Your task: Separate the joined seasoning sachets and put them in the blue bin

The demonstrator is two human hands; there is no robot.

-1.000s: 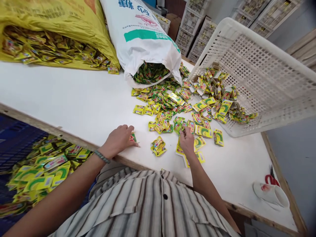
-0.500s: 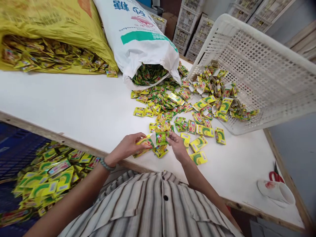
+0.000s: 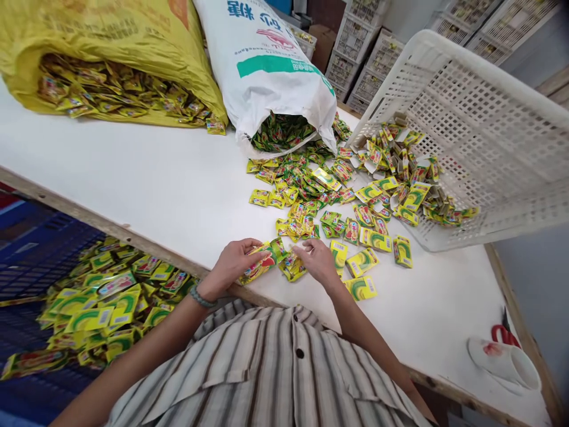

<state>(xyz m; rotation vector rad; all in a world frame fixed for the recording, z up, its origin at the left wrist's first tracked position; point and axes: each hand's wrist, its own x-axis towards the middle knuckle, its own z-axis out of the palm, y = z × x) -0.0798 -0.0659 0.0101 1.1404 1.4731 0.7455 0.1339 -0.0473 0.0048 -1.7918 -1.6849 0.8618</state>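
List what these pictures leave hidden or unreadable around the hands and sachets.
- Head view: the left hand covers most of the sachet stack it grips; count unclear.
- Sachet print: too small to read.
- White sack: top cut off by the frame edge.
- Red scissors: mostly behind the white cloth.

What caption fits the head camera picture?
Left hand holds a stack of sachets beside the right hand on a white table.

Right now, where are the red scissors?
In the head view, the red-handled scissors lie at the far right edge of the white table, just behind the white cloth glove.
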